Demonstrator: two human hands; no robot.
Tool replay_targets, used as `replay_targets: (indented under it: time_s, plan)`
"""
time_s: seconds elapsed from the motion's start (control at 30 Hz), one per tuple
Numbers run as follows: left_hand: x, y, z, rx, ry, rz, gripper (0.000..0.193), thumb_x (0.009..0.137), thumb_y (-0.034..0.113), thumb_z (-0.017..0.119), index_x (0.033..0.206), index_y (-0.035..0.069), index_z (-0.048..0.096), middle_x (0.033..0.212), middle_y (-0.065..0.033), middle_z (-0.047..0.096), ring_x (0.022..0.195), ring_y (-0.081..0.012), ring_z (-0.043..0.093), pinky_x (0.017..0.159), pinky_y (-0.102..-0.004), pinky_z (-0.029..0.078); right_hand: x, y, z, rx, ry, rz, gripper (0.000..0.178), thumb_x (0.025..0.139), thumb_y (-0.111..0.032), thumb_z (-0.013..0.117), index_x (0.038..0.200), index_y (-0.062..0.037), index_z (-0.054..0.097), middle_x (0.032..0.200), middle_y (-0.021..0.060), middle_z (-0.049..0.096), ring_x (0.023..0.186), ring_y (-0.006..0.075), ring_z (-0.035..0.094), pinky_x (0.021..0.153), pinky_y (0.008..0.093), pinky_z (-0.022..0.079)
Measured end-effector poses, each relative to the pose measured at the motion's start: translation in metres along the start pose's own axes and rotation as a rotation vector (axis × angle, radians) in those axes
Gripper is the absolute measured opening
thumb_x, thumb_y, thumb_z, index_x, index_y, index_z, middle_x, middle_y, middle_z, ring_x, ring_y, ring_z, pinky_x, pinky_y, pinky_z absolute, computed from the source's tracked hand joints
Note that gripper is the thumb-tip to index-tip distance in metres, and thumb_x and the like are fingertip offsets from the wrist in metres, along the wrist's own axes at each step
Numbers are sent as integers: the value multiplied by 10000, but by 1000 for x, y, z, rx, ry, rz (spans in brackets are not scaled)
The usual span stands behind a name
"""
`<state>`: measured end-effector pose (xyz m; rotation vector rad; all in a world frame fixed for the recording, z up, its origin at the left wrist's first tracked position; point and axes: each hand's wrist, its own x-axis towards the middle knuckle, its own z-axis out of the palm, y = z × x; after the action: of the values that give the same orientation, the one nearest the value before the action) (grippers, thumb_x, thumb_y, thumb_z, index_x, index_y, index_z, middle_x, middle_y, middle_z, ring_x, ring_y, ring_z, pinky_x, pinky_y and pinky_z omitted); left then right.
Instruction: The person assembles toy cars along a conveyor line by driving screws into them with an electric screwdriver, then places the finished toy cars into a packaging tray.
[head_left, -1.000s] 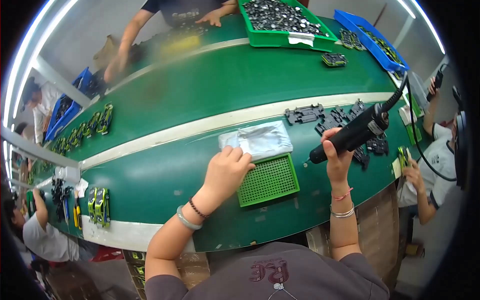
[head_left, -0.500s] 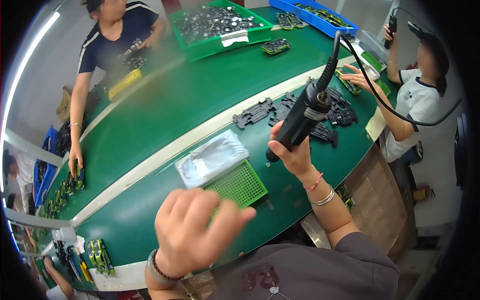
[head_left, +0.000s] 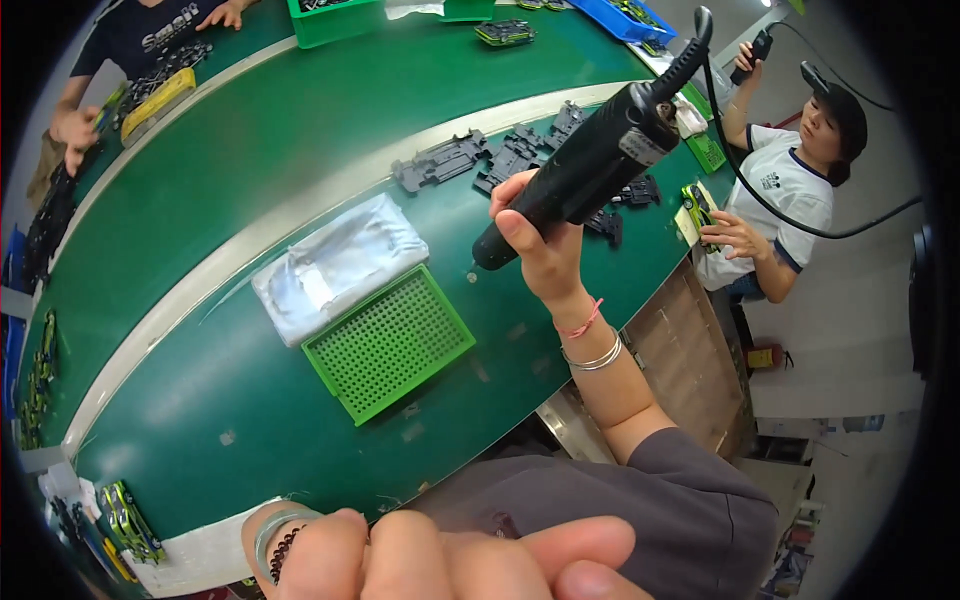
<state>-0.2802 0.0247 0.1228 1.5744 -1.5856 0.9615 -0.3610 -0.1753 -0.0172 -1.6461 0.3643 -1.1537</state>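
My right hand is raised over the bench, its fingers wrapped round a corded black electric screwdriver. The tool's narrow end slants down to the left, and its cable leaves the upper end. Very close at the lower edge is my left hand, curled with thumb and a fingertip near each other; nothing shows in it, and its palm is hidden. Between my hands lies a green perforated tray, beside a pale plastic-wrapped bundle. Black toy-car chassis lie behind the screwdriver, partly covered by it.
A raised pale strip curves along the green bench. Green toy cars stand at the near left. On the right, a co-worker handles a green toy car; another person works at the far left. A green bin stands far back.
My left hand has come down and nearer, uncovering the green tray. My right hand still grips the screwdriver. The view has shifted, and the co-worker on the right now faces this way.
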Motion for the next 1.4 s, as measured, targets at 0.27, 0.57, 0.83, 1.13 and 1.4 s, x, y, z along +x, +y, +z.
replay_targets:
  time_s: [0.27, 0.57, 0.83, 1.13, 1.4]
  plan:
    - [-4, -12, 2, -18, 162, 224, 153, 962, 242, 427, 990, 96, 394, 806, -57, 421, 526, -128, 448, 420, -248, 358, -1, 5, -4, -40, -3, -37, 251, 767, -186, 722, 844, -6, 565, 671, -7, 532, 591, 53, 480, 520, 207, 389]
    - [-7, -17, 20, 51, 306, 361, 197, 903, 246, 542, 807, 90, 469, 909, -36, 391, 684, -171, 478, 514, -298, 454, -5, 5, -4, -13, -7, -14, 259, 761, -192, 733, 831, -7, 565, 652, -5, 527, 580, 54, 479, 519, 216, 392]
    - [-12, -5, 15, 99, 261, 398, 290, 859, 328, 610, 690, 96, 571, 979, 45, 387, 925, -163, 406, 594, -276, 443, -4, 5, -3, -7, 15, -6, 266, 752, -196, 738, 819, -4, 566, 657, -2, 531, 584, 62, 486, 526, 221, 398]
    - [-10, -16, 10, 108, 199, 511, 260, 850, 370, 610, 717, 149, 580, 980, 57, 367, 933, -177, 345, 541, -256, 324, 3, 2, -2, -4, 20, 3, 263, 755, -200, 735, 815, -4, 571, 650, -7, 533, 586, 61, 486, 530, 217, 402]
    - [-48, -1, 21, -41, 119, 690, 271, 752, 275, 721, 769, 71, 544, 757, -27, 493, 571, -186, 432, 457, -305, 351, -3, 9, 0, -22, 38, -39, 261, 749, -192, 738, 825, -3, 574, 662, 2, 540, 615, 73, 504, 550, 228, 420]
